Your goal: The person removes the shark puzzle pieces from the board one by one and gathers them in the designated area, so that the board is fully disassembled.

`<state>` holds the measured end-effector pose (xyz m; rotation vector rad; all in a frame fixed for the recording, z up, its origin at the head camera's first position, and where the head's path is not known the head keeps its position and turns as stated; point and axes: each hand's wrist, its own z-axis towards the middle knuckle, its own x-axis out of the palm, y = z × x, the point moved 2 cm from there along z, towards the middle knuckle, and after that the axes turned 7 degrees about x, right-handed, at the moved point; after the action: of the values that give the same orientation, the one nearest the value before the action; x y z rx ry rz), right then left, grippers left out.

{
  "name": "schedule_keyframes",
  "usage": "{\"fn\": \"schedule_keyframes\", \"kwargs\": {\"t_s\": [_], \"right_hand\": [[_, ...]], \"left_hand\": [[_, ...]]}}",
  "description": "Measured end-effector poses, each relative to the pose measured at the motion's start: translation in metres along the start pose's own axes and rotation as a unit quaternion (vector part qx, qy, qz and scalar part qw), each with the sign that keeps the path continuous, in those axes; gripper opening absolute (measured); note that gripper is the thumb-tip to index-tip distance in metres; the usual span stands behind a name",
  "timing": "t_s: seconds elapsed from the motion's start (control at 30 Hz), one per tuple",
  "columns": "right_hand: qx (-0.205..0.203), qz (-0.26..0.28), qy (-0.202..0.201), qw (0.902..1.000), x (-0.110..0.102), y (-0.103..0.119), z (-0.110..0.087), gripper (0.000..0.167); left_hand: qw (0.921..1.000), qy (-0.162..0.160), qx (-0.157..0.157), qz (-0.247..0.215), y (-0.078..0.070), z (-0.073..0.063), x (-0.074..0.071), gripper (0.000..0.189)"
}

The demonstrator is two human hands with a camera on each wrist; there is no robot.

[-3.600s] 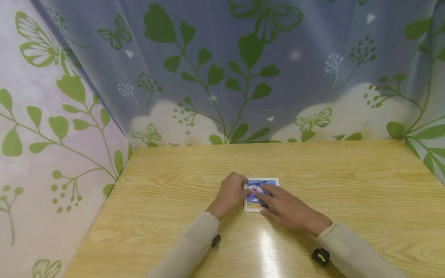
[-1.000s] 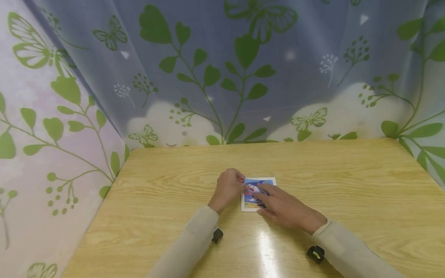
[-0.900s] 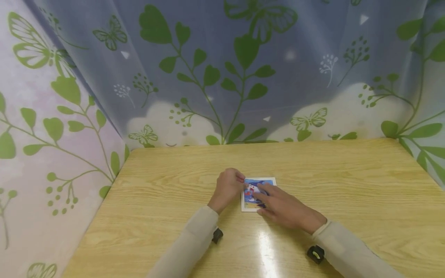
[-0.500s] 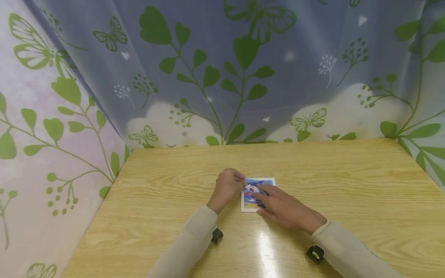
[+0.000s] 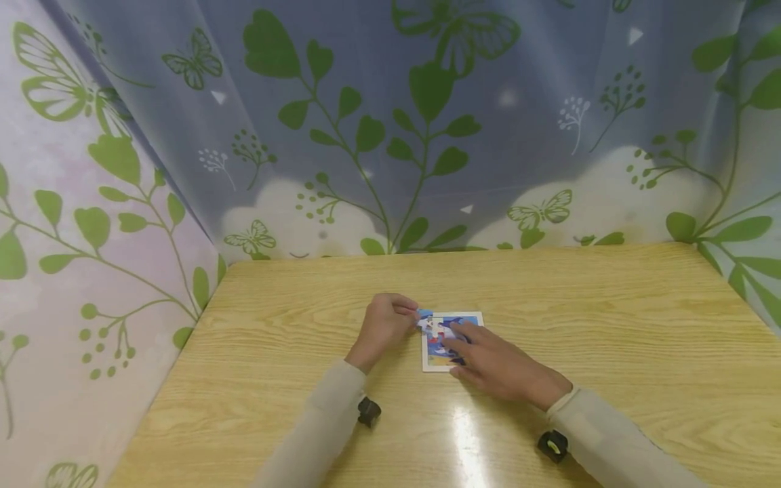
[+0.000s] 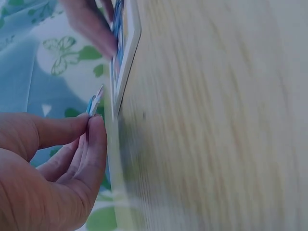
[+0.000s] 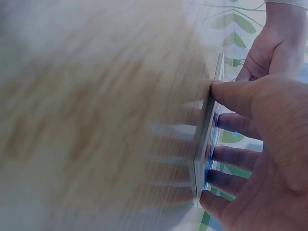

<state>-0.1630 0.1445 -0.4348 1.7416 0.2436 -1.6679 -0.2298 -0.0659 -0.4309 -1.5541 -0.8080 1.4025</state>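
A small jigsaw puzzle [image 5: 425,358] with a white border and a blue sea picture lies flat on the table. My left hand [image 5: 383,329] pinches a jigsaw piece [image 6: 96,101] between thumb and fingertips, raised just off the puzzle's upper left corner. Where that corner was covered, a pale patch of backing shows. Spread over the puzzle's right side, my right hand [image 5: 509,366] rests its fingers on the picture and hides part of it. In the right wrist view its thumb [image 7: 231,94] touches the board's near edge.
The wood-grain table [image 5: 305,291] extends around the puzzle on all sides. Behind it hangs a blue curtain [image 5: 378,169] printed with leaves and butterflies, and a similar pale one [image 5: 122,271] stands at the left. A black wrist camera [image 5: 553,445] sits under each sleeve.
My left hand has lifted a piece out of the puzzle's upper left corner and drawn it leftward, uncovering the backing. The right hand has stayed on the puzzle.
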Motion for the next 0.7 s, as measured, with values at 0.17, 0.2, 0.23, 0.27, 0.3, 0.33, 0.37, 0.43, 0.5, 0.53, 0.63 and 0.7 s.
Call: {"fn": "schedule_keyframes", "kwargs": {"t_s": [0.17,0.2,0.23,0.27,0.3,0.33,0.37,0.43,0.5,0.53,0.63,0.7], "right_hand": [[-0.003,0.003,-0.003,1.0,0.001,-0.001,0.0,0.047],[-0.005,0.002,-0.004,1.0,0.001,-0.001,0.0,0.047],[-0.007,0.001,-0.007,1.0,0.001,-0.001,0.0,0.046],[-0.01,-0.001,-0.009,0.9999,0.001,-0.001,0.0,0.047],[-0.012,-0.003,-0.011,0.9999,0.001,-0.001,0.0,0.046],[-0.014,-0.004,-0.013,0.9998,0.001,-0.001,0.0,0.046],[-0.016,-0.005,-0.014,0.9998,0.001,-0.001,-0.001,0.046],[-0.017,-0.006,-0.016,0.9997,0.001,-0.001,-0.001,0.046],[-0.016,-0.004,-0.015,0.9997,0.001,-0.001,-0.001,0.047],[-0.016,-0.003,-0.015,0.9998,0.001,-0.001,-0.001,0.047],[-0.014,-0.002,-0.013,0.9998,0.001,-0.001,-0.001,0.047],[-0.014,-0.002,-0.012,0.9998,0.001,-0.001,-0.001,0.047]], "left_hand": [[0.9996,-0.019,-0.012,-0.016,0.009,-0.001,-0.019,0.013],[0.9994,-0.023,-0.014,-0.022,0.01,-0.002,-0.024,0.013],[0.9992,-0.027,-0.016,-0.026,0.012,-0.002,-0.028,0.014],[0.9989,-0.03,-0.017,-0.032,0.013,-0.003,-0.032,0.015],[0.9986,-0.033,-0.02,-0.037,0.015,-0.004,-0.036,0.015],[0.9982,-0.037,-0.022,-0.042,0.016,-0.005,-0.041,0.015],[0.9978,-0.04,-0.025,-0.046,0.017,-0.006,-0.045,0.015],[0.9973,-0.048,-0.03,-0.048,0.021,-0.008,-0.053,0.016],[0.9968,-0.056,-0.034,-0.046,0.024,-0.009,-0.06,0.015],[0.9967,-0.06,-0.035,-0.042,0.026,-0.01,-0.064,0.015],[0.9959,-0.072,-0.042,-0.036,0.032,-0.011,-0.073,0.015],[0.9953,-0.079,-0.045,-0.034,0.035,-0.012,-0.079,0.015]]}}
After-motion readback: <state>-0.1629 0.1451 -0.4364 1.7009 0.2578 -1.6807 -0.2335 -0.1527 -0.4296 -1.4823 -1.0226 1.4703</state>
